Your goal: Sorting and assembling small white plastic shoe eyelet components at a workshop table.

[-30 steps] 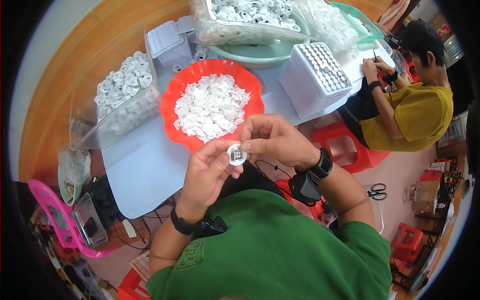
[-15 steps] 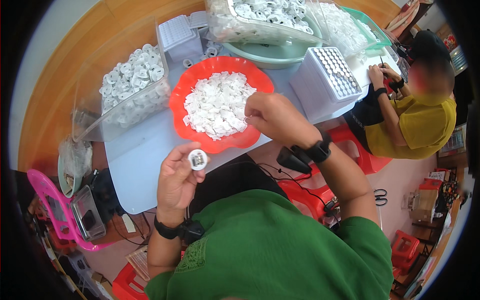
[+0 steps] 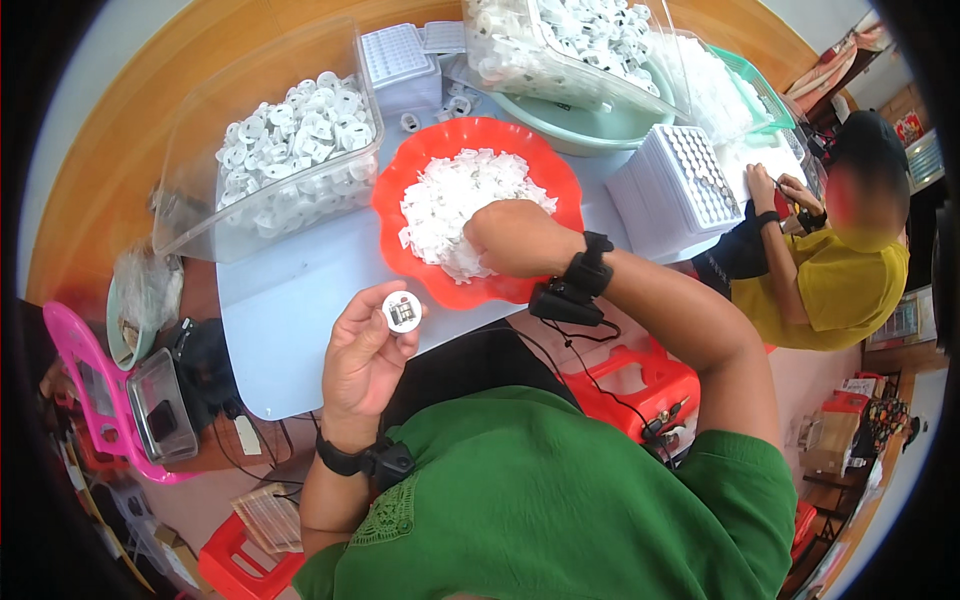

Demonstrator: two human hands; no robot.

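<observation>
My left hand [image 3: 362,362] is raised near the table's front edge. Thumb and fingers pinch a round white plastic housing [image 3: 402,312], whose recessed face with small metal parts is turned up. In front of me stands a red wavy-rimmed bowl [image 3: 396,240], heaped with small flat white plastic pieces [image 3: 455,195]. My right hand [image 3: 522,238] reaches over the bowl's near right side, its curled fingers down at the heap. Its fingertips are mostly hidden, so I cannot see whether a piece is between them.
To the left a clear bin [image 3: 190,240] holds many white housings. Behind the bowl are stacked white trays [image 3: 410,85], a pale green basin [image 3: 590,135] and another clear bin [image 3: 575,65]. A tall white tray stack [image 3: 650,190] stands right, near a co-worker in yellow [image 3: 850,280].
My right hand has moved left from the bowl's right edge, farther over the heap. My left hand still holds the housing, now turned slightly more face up. The whole view has shifted a little.
</observation>
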